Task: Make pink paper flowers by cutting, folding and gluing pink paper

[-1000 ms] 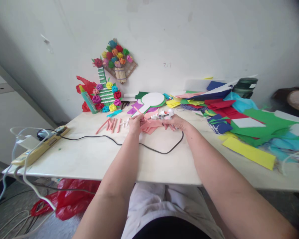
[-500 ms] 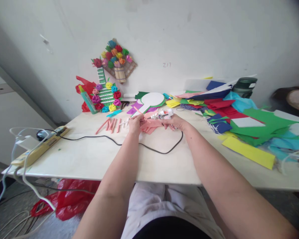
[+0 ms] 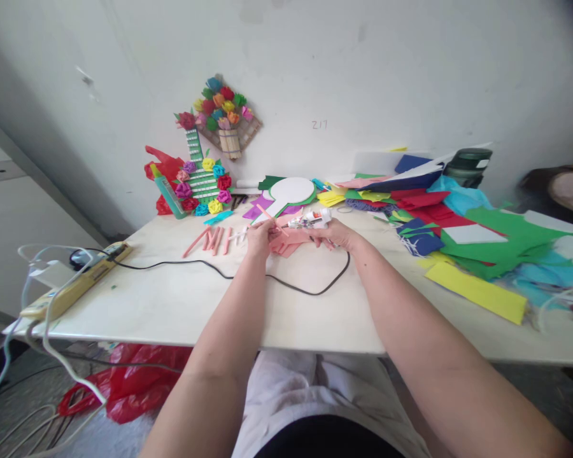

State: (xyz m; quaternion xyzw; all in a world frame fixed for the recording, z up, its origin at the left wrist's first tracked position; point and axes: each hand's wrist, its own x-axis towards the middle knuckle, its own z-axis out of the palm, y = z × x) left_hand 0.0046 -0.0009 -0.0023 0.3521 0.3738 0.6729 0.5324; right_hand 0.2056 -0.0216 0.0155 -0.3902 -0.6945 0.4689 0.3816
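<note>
My right hand point(image 3: 333, 235) is closed round a white patterned hot glue gun point(image 3: 310, 220), whose nozzle points left. From its handle a black cord point(image 3: 310, 293) loops over the table. My left hand point(image 3: 261, 235) pinches a thin pink paper strip point(image 3: 267, 214), close to the nozzle. Beneath both hands lie pink paper pieces point(image 3: 286, 244) on the tabletop. Just left of my left hand are several rolled pink paper sticks point(image 3: 214, 240) and small white pieces point(image 3: 239, 237). The fingertips are small and partly hidden.
A white guitar-like cutout point(image 3: 293, 191) lies behind my hands. Paper-flower crafts point(image 3: 204, 184) lean on the wall beside a glue bottle point(image 3: 169, 196). Coloured paper sheets point(image 3: 491, 245) are heaped at right. A yellow power strip point(image 3: 76, 283) sits at the left edge.
Almost nothing differs. Both hands hold nearly the same position, with the glue gun still beside the pink strip.
</note>
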